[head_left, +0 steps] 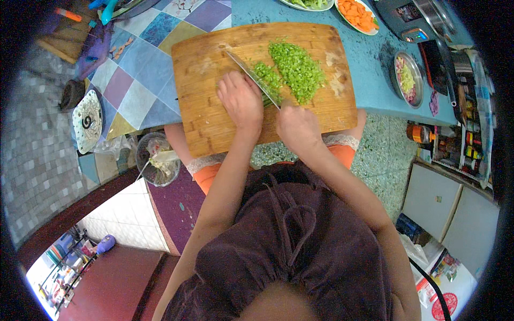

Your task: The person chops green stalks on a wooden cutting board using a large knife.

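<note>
My right hand (298, 122) grips the handle of a kitchen knife (253, 76), whose blade slants up and left over a wooden cutting board (209, 116). Left of the blade, my left hand (240, 96) lies with bent fingers close against it. Green stalks (266, 98) show between the hand and the blade; how firmly the fingers press on them is hidden. Finely chopped greens (299, 72) form a larger heap right of the knife, with a smaller heap beside the blade. The board reaches past the table's near edge, above my legs.
Sliced carrots on a plate (376, 29) and greens on another plate (309, 7) stand beyond the board. A metal bowl (420, 82) of chopped food is at the right, near a dark appliance (401, 20). At the left are a patterned dish (78, 132) and a scrap bin (140, 160).
</note>
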The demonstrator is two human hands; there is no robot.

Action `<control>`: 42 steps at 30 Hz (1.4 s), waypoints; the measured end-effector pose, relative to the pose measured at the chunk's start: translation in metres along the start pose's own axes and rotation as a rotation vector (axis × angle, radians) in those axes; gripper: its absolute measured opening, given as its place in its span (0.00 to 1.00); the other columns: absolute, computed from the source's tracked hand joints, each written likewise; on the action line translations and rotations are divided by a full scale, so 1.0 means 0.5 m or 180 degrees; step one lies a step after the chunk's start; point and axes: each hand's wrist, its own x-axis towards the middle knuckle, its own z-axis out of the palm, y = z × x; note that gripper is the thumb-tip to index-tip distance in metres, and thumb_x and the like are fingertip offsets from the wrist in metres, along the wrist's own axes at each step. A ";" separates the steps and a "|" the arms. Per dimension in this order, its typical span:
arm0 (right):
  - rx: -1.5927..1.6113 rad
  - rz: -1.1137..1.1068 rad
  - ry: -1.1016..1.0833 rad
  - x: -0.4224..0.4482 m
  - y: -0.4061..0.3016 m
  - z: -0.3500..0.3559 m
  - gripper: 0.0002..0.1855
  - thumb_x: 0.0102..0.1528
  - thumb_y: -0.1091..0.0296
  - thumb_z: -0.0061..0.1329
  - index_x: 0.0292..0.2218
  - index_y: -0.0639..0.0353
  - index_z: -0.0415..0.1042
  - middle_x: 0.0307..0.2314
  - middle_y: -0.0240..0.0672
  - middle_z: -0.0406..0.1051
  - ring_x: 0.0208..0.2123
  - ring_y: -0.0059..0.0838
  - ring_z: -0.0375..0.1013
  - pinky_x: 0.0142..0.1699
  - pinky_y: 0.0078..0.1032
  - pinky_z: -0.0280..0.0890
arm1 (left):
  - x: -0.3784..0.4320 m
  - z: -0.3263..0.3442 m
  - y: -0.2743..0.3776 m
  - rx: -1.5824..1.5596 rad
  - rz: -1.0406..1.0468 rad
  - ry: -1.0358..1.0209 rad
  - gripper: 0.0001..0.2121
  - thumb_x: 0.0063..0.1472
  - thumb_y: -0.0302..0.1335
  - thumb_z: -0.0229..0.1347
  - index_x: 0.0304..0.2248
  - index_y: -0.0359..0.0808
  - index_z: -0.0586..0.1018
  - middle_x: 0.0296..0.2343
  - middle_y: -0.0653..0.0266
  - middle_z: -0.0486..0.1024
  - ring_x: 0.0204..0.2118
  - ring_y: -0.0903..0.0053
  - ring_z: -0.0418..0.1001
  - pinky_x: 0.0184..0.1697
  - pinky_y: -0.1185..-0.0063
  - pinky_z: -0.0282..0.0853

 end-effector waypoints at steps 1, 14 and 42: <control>0.0053 -0.0010 0.0025 0.001 0.000 0.001 0.10 0.50 0.70 0.42 0.22 0.67 0.69 0.17 0.54 0.69 0.23 0.50 0.72 0.30 0.41 0.67 | 0.001 -0.001 0.002 0.0023 0.0013 0.0027 0.05 0.51 0.24 0.50 0.26 0.33 0.67 0.27 0.54 0.66 0.34 0.61 0.64 0.39 0.68 0.59; 0.0005 -0.0096 -0.0203 -0.022 -0.023 -0.086 0.07 0.45 0.73 0.43 0.23 0.67 0.72 0.21 0.53 0.71 0.27 0.47 0.74 0.34 0.38 0.69 | -0.001 0.003 -0.004 0.0069 0.0024 0.0057 0.06 0.51 0.24 0.50 0.27 0.32 0.67 0.27 0.54 0.66 0.34 0.61 0.64 0.38 0.68 0.59; 0.0811 0.0275 0.0099 0.023 0.009 -0.011 0.14 0.49 0.67 0.43 0.21 0.70 0.72 0.20 0.56 0.70 0.26 0.53 0.72 0.34 0.42 0.67 | 0.002 0.002 0.001 0.0124 0.0041 0.0039 0.06 0.50 0.25 0.51 0.25 0.33 0.67 0.26 0.55 0.66 0.33 0.62 0.64 0.37 0.68 0.60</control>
